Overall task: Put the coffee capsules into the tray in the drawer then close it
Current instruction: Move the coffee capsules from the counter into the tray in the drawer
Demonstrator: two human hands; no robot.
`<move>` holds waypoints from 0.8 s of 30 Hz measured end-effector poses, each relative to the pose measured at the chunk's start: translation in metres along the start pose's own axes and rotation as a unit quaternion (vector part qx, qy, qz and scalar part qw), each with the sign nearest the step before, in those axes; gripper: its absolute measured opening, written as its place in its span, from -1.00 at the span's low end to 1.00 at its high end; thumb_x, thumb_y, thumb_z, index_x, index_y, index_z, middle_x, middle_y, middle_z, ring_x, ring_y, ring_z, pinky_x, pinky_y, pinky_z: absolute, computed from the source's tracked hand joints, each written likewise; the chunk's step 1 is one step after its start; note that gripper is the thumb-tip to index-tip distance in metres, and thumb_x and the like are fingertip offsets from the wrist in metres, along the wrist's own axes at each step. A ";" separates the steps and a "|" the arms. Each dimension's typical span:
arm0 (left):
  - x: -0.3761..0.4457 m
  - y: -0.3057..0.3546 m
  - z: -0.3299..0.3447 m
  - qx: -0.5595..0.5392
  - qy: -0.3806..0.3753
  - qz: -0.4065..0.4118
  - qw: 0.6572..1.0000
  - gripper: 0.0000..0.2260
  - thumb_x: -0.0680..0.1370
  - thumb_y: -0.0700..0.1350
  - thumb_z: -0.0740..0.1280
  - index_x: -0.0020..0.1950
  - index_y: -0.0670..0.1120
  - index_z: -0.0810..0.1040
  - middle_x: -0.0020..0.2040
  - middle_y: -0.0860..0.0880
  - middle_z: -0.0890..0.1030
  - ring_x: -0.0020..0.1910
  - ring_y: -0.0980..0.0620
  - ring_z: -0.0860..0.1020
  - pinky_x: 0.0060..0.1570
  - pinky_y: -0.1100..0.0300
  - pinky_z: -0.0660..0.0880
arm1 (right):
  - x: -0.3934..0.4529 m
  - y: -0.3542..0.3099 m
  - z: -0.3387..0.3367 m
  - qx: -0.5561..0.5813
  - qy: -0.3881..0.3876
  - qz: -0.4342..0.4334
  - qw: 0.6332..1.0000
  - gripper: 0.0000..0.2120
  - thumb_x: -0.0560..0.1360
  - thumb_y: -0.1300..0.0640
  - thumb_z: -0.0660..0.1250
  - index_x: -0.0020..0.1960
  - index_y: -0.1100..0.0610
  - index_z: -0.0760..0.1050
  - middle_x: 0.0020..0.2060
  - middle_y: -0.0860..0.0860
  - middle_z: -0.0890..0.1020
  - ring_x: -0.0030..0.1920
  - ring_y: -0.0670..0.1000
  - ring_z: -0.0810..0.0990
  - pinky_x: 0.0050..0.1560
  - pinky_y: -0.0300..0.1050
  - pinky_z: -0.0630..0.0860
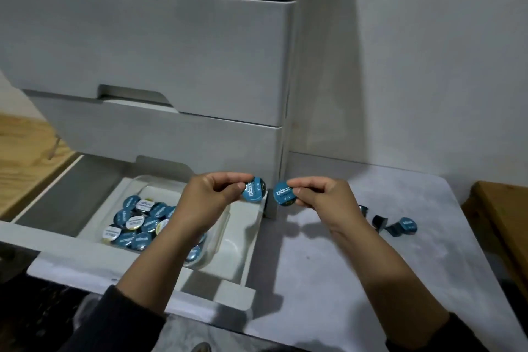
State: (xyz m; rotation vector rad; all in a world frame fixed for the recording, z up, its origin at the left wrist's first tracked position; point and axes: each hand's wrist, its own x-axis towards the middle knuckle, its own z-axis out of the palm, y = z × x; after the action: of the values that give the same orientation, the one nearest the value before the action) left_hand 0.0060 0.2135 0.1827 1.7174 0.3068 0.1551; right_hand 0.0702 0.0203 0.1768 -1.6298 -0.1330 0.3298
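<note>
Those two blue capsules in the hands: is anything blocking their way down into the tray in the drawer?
Nothing visible blocks them. The left hand and right hand each pinch a blue capsule above the open drawer. The tray has no lid and already holds capsules; only the left forearm crosses over it.

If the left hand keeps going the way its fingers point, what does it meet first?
Probably the capsule in the right hand: the left hand points right, holding its own capsule, with a narrow gap between them. Depth is unclear.

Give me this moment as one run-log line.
left hand: holds blue capsule | right hand: holds blue capsule | tray: part-filled | drawer: open | loose capsules: on floor
</note>
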 end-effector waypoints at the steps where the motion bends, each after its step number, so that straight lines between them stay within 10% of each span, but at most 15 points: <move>1: 0.002 -0.003 -0.018 0.013 -0.006 -0.003 1.000 -0.76 0.49 -0.25 0.35 -0.15 0.09 0.68 -0.15 0.08 0.72 -0.10 0.09 0.66 0.00 0.29 0.55 | 0.003 0.001 0.016 -0.004 -0.009 0.004 1.000 -0.71 0.44 0.40 0.32 -0.25 0.03 0.63 -0.29 0.00 0.66 -0.34 -0.09 0.58 -0.27 -0.41 0.54; 15: 0.077 -0.079 -0.162 0.211 -0.175 -0.069 0.959 -0.85 0.48 -0.18 0.38 -0.16 0.06 0.68 -0.11 0.01 0.71 -0.04 0.02 0.64 0.07 0.10 0.57 | 0.036 0.037 0.179 -0.111 0.000 0.097 0.989 -0.72 0.44 0.35 0.33 -0.27 0.01 0.63 -0.16 0.07 0.69 -0.06 0.09 0.65 0.02 -0.10 0.59; 24: 0.104 -0.096 -0.156 0.228 -0.246 -0.057 0.940 -0.88 0.50 -0.18 0.36 -0.06 -0.01 0.66 -0.09 0.07 0.66 -0.06 0.12 0.59 0.00 0.25 0.50 | 0.045 0.047 0.194 -0.150 0.055 0.139 0.977 -0.82 0.45 0.39 0.32 -0.17 0.18 0.64 -0.16 0.12 0.68 -0.16 0.00 0.63 -0.17 -0.29 0.56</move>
State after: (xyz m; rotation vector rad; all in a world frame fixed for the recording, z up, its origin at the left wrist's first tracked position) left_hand 0.0513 0.4048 0.1075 2.1180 0.0667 -0.4619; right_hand 0.0514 0.2145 0.1138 -1.9677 0.1375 0.4475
